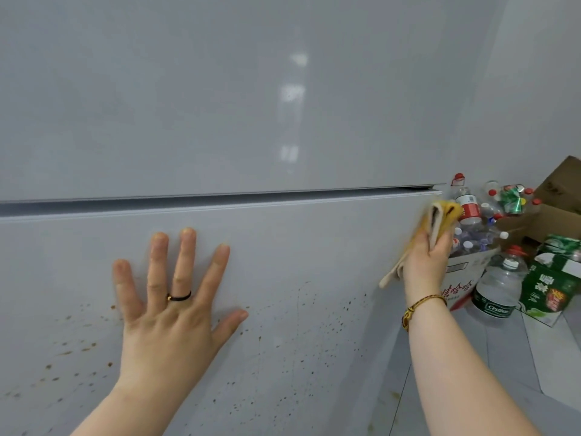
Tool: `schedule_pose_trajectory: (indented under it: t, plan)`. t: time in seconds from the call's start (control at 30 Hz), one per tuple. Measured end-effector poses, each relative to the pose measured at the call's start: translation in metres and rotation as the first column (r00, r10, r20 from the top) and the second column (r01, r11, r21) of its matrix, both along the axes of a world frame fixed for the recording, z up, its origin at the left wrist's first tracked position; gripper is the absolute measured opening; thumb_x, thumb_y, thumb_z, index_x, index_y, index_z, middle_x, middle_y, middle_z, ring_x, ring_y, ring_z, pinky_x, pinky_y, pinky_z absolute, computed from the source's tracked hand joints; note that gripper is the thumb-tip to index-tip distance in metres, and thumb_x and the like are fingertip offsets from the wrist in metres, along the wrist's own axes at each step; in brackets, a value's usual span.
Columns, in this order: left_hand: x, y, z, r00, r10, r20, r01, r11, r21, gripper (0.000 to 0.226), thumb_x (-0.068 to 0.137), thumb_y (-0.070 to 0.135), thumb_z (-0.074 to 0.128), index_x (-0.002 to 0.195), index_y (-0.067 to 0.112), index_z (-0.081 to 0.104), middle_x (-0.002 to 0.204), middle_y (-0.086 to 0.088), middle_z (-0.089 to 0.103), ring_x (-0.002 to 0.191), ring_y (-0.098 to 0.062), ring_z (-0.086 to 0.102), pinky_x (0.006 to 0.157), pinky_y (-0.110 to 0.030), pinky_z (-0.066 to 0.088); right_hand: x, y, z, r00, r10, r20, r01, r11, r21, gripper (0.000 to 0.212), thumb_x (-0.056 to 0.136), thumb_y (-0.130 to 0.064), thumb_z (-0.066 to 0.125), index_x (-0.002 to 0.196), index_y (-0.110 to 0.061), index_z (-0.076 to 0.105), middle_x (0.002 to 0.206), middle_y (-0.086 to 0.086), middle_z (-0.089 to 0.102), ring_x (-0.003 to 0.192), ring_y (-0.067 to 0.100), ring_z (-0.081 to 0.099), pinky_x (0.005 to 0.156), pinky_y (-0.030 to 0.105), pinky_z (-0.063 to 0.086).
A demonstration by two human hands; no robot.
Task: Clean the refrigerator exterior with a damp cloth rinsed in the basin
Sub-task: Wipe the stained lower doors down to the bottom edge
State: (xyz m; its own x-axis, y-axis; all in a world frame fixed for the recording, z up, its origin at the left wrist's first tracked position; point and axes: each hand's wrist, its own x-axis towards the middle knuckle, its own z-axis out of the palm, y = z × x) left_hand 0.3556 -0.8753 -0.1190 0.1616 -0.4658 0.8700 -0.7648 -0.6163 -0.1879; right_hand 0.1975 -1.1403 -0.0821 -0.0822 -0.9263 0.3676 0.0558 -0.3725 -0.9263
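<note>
Against the refrigerator (283,247) door's lower panel, the left hand (169,313) is pressing flat — fingers spread wide, holding nothing. At the refrigerator's right edge, just below the door gap, the right hand (424,259) is gripping the yellow cloth (440,218) — brown specks (327,325) are dotting the panel.

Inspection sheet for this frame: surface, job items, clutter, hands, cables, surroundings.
Surface: lower refrigerator door speckled with brown spots, mostly low; upper door shows none.
Job's things: yellow cloth at the lower door's top right corner; basin not in view.
Clutter: white box of plastic bottles, large water bottle, green cartons, cardboard box, all on the tiled floor at right.
Hands: left hand flat, fingers spread, on the lower door; right hand grips the cloth.
Cables: nothing seen.
Surroundings: pale wall.
</note>
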Motion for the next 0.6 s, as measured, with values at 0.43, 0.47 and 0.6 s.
schedule_pose_trajectory:
  t: [0.43,0.47,0.6]
  plan:
    - [-0.002,0.007,0.003,1.000,-0.003,-0.006,0.003,1.000,0.018,0.067,0.089,0.061,0.005,0.146,0.027,0.001,0.155,-0.001,-0.013,0.142,-0.024,-0.012,0.112,-0.050,-0.013,0.039,0.074,-0.025,0.977,0.026,0.212,-0.052,0.992,0.116,0.045,0.096,-0.008,0.036,0.138,-0.023,0.037,0.148,0.004,0.029,0.131,0.024,0.036,0.105,0.042,0.034]
    - [-0.003,0.006,0.004,1.000,-0.005,-0.003,0.005,1.000,0.017,0.065,0.090,0.059,0.005,0.146,0.027,0.000,0.154,-0.001,-0.013,0.142,-0.023,-0.012,0.112,-0.049,-0.013,0.046,0.081,-0.016,0.988,0.051,0.147,-0.053,0.999,0.011,0.049,0.095,-0.006,0.037,0.141,-0.024,0.033,0.153,0.002,0.020,0.138,0.022,0.024,0.113,0.043,0.023]
    - [-0.002,0.007,0.004,1.000,-0.002,0.000,0.002,1.000,0.016,0.061,0.092,0.054,0.002,0.146,0.026,-0.001,0.154,-0.002,-0.014,0.142,-0.023,-0.014,0.112,-0.048,-0.015,0.063,0.116,-0.021,0.992,-0.030,-0.125,-0.037,0.866,-0.499,0.062,0.087,-0.007,0.035,0.143,-0.032,0.024,0.149,-0.002,0.011,0.139,0.015,0.007,0.114,0.036,0.005]
